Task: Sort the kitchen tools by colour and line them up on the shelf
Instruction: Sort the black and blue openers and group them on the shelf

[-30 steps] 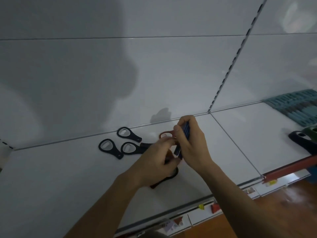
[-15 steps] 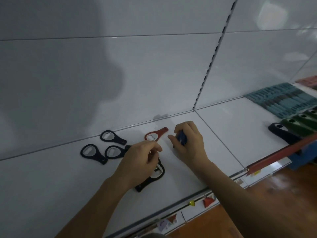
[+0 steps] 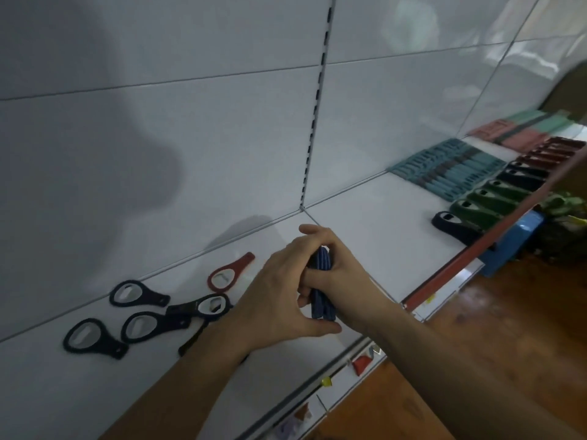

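Note:
A stack of dark blue bottle openers [image 3: 321, 282] stands on edge between both hands above the white shelf [image 3: 374, 223]. My right hand [image 3: 340, 265] grips the stack from the right side. My left hand [image 3: 279, 300] holds it from the left, thumb under its lower end. A red opener [image 3: 230, 273] lies flat behind my left hand. Several black openers [image 3: 135, 293] lie loose to the left, one partly hidden under my left forearm.
To the right on the shelf sit rows of sorted tools: a black one [image 3: 454, 222], green ones [image 3: 495, 198], dark red ones [image 3: 552, 152] and teal ones [image 3: 451, 168]. The shelf's red front rail [image 3: 476, 249] runs along the edge. Wooden floor below.
My left hand has left the black openers and come up to the blue stack. The stack has risen off the shelf. The view has turned right, showing more sorted tools.

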